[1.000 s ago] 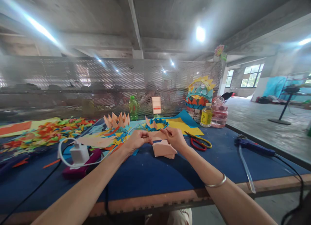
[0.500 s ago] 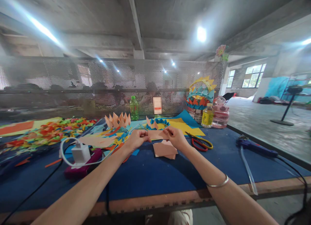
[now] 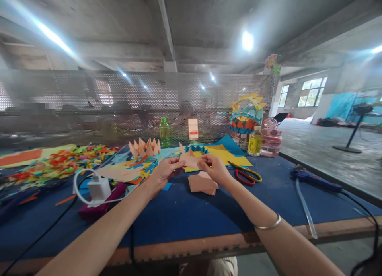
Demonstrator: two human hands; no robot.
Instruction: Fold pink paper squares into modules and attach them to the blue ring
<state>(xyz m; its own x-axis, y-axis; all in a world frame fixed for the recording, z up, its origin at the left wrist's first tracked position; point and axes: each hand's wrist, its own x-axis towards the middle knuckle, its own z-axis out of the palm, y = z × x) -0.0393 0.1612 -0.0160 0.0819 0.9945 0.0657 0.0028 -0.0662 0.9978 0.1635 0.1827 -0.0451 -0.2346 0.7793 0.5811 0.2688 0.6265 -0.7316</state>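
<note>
A small piece of peach paper (image 3: 190, 161) is held up between my two hands above the blue table. My left hand (image 3: 167, 170) pinches its left end. At its right end, my right hand (image 3: 212, 168) grips it with thumb and fingers, and the right edge looks bent over. Just below lies a stack of peach paper pieces (image 3: 203, 184). Behind my hands are pointed peach folds (image 3: 181, 148) and a blue zigzag paper ring (image 3: 200, 149). To the left stands a peach paper crown (image 3: 145, 148).
Red-and-yellow scissors (image 3: 246, 176) lie right of my hands, a glue gun (image 3: 316, 180) farther right. A white charger (image 3: 100, 188) sits in a purple power strip (image 3: 104, 207) on the left. Coloured scraps (image 3: 65, 160) are heaped beyond. Bottles, including a green bottle (image 3: 164, 132), stand behind.
The paper was a flat strip held level; its right part now slopes down and looks bent. My right hand has shifted slightly left, and my left fingers have spread along the paper.
</note>
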